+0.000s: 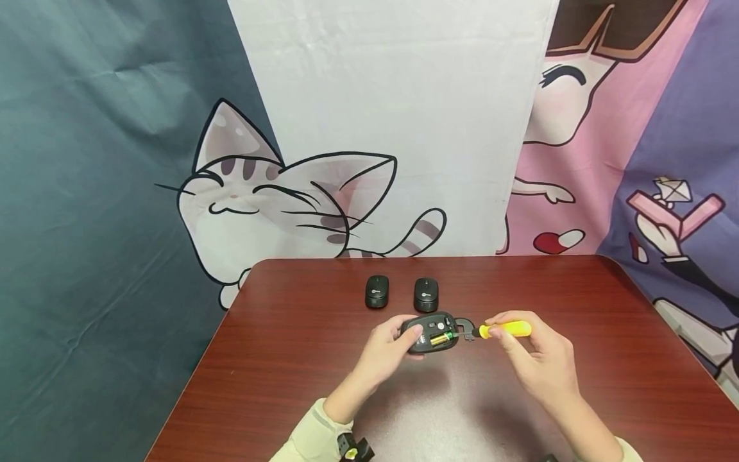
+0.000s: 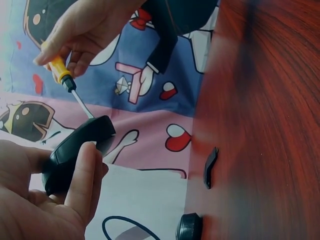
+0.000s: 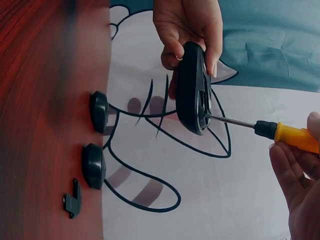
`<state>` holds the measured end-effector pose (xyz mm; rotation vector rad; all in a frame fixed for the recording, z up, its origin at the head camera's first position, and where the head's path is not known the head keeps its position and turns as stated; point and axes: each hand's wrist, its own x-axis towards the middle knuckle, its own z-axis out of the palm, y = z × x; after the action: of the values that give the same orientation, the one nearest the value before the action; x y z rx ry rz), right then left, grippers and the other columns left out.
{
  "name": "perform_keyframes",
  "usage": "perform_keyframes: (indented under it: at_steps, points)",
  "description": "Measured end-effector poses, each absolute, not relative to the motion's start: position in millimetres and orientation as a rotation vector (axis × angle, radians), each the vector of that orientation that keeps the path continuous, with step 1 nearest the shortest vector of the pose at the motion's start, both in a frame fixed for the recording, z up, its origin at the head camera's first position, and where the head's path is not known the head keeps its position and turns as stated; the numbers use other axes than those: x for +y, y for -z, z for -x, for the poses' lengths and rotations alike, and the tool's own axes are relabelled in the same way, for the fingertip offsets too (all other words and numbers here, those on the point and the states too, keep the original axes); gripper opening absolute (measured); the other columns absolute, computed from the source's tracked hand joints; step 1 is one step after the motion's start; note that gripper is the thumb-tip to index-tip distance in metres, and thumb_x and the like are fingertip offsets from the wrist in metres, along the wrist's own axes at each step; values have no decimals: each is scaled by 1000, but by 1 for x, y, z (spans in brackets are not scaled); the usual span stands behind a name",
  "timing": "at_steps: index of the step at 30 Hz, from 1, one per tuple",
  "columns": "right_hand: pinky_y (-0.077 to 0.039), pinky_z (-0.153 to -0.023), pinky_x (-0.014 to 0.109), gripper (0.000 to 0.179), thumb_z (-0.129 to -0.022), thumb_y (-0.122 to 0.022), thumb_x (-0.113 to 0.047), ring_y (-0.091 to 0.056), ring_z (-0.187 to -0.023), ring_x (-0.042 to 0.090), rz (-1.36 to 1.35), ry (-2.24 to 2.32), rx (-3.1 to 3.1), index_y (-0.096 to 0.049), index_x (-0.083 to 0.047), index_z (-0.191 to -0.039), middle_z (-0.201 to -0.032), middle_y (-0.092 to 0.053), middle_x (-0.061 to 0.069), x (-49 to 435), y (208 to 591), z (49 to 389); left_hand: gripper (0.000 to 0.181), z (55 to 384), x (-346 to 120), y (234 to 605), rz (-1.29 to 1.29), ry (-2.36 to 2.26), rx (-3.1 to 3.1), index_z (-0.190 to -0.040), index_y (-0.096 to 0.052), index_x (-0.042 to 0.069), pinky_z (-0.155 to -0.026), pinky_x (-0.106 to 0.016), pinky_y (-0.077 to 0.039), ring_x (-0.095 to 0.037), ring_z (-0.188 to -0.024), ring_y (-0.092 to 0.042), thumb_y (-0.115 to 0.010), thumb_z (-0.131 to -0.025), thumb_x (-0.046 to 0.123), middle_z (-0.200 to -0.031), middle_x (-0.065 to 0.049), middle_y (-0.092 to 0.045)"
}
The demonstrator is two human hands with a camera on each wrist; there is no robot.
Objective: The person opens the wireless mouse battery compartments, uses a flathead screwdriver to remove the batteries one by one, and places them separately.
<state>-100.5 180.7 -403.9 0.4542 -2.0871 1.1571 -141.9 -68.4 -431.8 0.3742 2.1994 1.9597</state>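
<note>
My left hand (image 1: 385, 351) grips a black computer mouse (image 1: 425, 325) above the table, thumb on its upturned underside. The battery compartment lies uncovered, with a green-and-gold battery (image 1: 441, 339) inside. In my right hand (image 1: 545, 362) is a screwdriver (image 1: 510, 329) with a yellow handle, pinched between thumb and fingers. Its metal shaft (image 3: 232, 121) points at the mouse, and the tip meets the end of the open compartment in the right wrist view. Exactly what the tip touches there is too small to tell.
Two more black mice (image 1: 377, 292) (image 1: 426, 294) stand toward the far edge of the reddish-brown table (image 1: 288, 359). A small black cover (image 3: 73, 200) lies on the tabletop near them. Behind the table hangs a cartoon-printed cloth (image 1: 392, 96).
</note>
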Motion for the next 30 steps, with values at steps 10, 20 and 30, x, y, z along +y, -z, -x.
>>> perform_keyframes:
  at_steps: [10, 20, 30]
  points:
    - [-47, -81, 3, 14, -89, -79, -21, -63, -90, -7, -580, -1023, -2004, -74, -10, -96, -90, -74, -1, 175, 403, 99, 36, 139, -67, 427, -429, -1939, 2243, -129, -62, -3, -70, -28, -65, -33, -78, -75, -63, -102, 22, -107, -20, -73]
    - [-48, -62, 13, 37, -100, -64, -39, -59, -77, 6, -832, -870, -1872, -73, -5, -94, -85, -69, 0, 160, 400, 100, 33, 141, -65, 427, -459, -1923, 2271, -124, -63, -6, -70, -38, -67, -30, -80, -75, -63, -101, 17, -106, -23, -72]
    - [-55, -71, 7, 21, -85, -74, 9, -69, -87, 0, -272, -1497, -2039, -69, -1, -103, -95, -77, -3, 178, 414, 99, 34, 143, -69, 424, -454, -1899, 2287, -126, -62, -5, -70, -40, -67, -32, -77, -76, -62, -101, 18, -108, -22, -72]
